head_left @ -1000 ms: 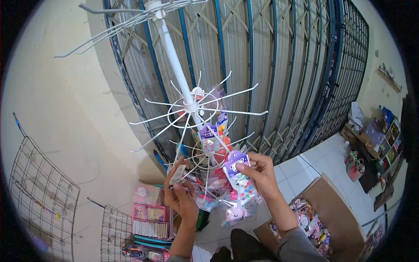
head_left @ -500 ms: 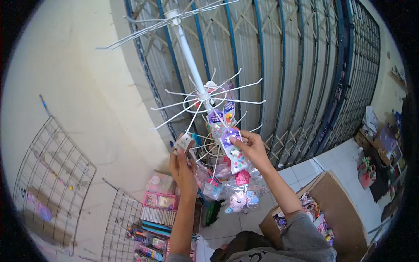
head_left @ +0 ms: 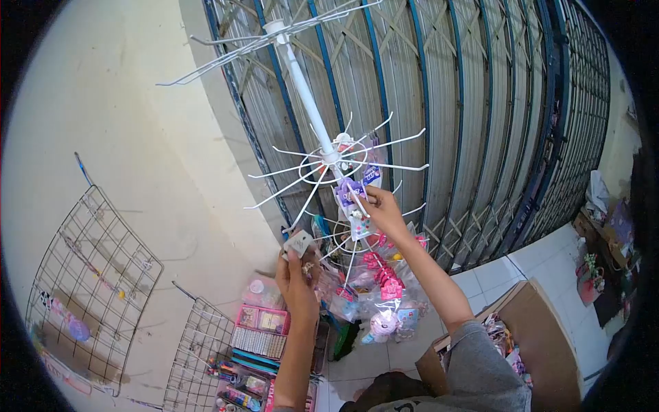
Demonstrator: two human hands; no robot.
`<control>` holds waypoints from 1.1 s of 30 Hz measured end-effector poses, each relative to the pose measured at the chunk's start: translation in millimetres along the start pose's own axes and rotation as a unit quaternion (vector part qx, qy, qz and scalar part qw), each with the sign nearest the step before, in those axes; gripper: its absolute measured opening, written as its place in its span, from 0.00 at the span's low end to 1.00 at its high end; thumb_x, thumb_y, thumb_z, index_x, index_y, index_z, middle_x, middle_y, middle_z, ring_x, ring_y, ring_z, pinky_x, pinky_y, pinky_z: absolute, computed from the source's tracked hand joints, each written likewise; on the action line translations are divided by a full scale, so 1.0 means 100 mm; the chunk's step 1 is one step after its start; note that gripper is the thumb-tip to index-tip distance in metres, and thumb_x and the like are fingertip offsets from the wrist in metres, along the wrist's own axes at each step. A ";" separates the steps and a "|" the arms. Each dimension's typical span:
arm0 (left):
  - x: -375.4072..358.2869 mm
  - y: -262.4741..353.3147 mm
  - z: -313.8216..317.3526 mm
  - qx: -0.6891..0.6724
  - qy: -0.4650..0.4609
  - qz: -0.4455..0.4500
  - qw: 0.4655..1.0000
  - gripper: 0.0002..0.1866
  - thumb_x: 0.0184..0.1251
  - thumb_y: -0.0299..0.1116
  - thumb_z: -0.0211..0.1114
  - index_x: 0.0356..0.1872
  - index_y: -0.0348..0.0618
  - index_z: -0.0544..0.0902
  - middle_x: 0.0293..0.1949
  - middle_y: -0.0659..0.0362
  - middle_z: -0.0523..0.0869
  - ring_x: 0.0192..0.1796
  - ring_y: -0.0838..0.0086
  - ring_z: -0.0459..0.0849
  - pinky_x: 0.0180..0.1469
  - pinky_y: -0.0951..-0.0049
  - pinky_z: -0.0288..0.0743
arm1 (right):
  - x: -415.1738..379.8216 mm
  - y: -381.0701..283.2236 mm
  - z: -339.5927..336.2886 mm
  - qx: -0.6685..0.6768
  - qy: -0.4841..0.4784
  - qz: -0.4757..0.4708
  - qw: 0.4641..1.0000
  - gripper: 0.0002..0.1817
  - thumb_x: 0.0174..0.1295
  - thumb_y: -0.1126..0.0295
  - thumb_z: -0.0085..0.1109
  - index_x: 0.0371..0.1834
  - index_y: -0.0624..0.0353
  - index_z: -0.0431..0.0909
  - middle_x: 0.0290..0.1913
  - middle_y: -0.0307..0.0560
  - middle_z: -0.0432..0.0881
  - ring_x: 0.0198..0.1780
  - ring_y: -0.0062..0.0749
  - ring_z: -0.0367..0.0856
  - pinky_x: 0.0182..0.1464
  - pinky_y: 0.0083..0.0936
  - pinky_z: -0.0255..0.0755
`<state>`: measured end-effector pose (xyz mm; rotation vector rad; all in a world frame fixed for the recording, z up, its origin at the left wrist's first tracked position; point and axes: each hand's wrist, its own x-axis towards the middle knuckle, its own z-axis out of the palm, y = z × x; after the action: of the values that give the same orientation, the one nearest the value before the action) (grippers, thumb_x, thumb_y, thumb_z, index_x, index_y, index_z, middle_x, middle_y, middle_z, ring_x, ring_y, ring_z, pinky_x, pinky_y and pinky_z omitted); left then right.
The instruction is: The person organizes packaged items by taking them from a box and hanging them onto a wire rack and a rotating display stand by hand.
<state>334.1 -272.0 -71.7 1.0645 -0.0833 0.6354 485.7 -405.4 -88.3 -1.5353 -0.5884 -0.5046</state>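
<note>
A white rotating display rack (head_left: 332, 158) with radiating hooks stands in front of me. My right hand (head_left: 384, 214) is closed on the purple header of a small clear packet (head_left: 358, 223) with colourful beads, at the tip of a middle-tier hook. Another purple-headed packet (head_left: 372, 174) hangs just behind it. Lower and to the left, my left hand (head_left: 296, 278) pinches a whitish card (head_left: 298, 243) near the end of another hook; what is attached to the card is partly hidden by the fingers. Pink packaged goods (head_left: 384, 288) hang on the lower tier.
Behind the rack is a folding metal gate (head_left: 446, 137). An open cardboard box (head_left: 542, 343) with packets stands at lower right. Wire grids (head_left: 103, 275) lean on the left wall. Stacked pink boxes (head_left: 261, 319) and stationery sit at lower left.
My right hand has moved up and back with the purple-headed packet, bringing it against the hook. The card in my left hand has turned and sits slightly lower. The whole view has shifted slightly.
</note>
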 end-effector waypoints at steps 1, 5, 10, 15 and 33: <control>0.00 0.02 0.00 0.000 -0.001 -0.005 1.000 0.17 0.62 0.41 0.44 0.45 0.40 0.69 0.27 0.62 0.76 0.17 0.88 0.63 0.14 0.89 0.51 | 0.02 0.05 -0.01 -0.002 0.002 0.004 1.000 0.10 0.50 0.67 0.54 0.22 0.65 0.72 0.11 0.34 0.66 0.15 0.10 0.60 0.16 0.14 0.54; -0.07 0.05 0.00 -0.012 -0.012 -0.021 1.000 0.17 0.62 0.40 0.44 0.47 0.40 0.68 0.26 0.64 0.74 0.19 0.88 0.63 0.15 0.90 0.51 | -0.07 -0.19 -0.05 -0.017 -0.002 0.021 1.000 0.11 0.50 0.66 0.54 0.21 0.64 0.72 0.11 0.36 0.67 0.14 0.11 0.60 0.16 0.16 0.53; -0.17 -0.07 -0.05 -0.067 -0.042 0.007 0.997 0.16 0.61 0.40 0.45 0.44 0.41 0.68 0.27 0.62 0.74 0.17 0.86 0.59 0.16 0.88 0.50 | -0.05 -0.17 -0.08 -0.065 -0.014 -0.006 0.998 0.10 0.50 0.67 0.54 0.26 0.65 0.74 0.11 0.38 0.69 0.14 0.12 0.62 0.17 0.15 0.55; -0.33 -0.12 -0.08 -0.100 -0.018 -0.035 0.994 0.16 0.61 0.43 0.45 0.41 0.42 0.69 0.28 0.62 0.74 0.17 0.86 0.58 0.17 0.87 0.49 | -0.14 -0.22 -0.09 -0.049 -0.043 0.047 0.997 0.13 0.49 0.65 0.55 0.23 0.66 0.73 0.15 0.41 0.74 0.18 0.14 0.68 0.20 0.15 0.60; -0.56 -0.16 0.24 -0.331 -0.149 -0.236 0.901 0.18 0.61 0.40 0.41 0.48 0.42 0.63 0.44 0.57 0.71 0.25 0.81 0.63 0.17 0.86 0.56 | -0.99 -0.91 -0.42 0.155 -0.179 0.055 0.970 0.13 0.55 0.72 0.48 0.42 0.66 0.67 0.38 0.44 0.73 0.42 0.22 0.71 0.42 0.18 0.67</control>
<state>302.2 -321.6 -92.5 0.4738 -0.2774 -0.0218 353.2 -452.3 -80.1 -1.3547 -0.8125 -0.0416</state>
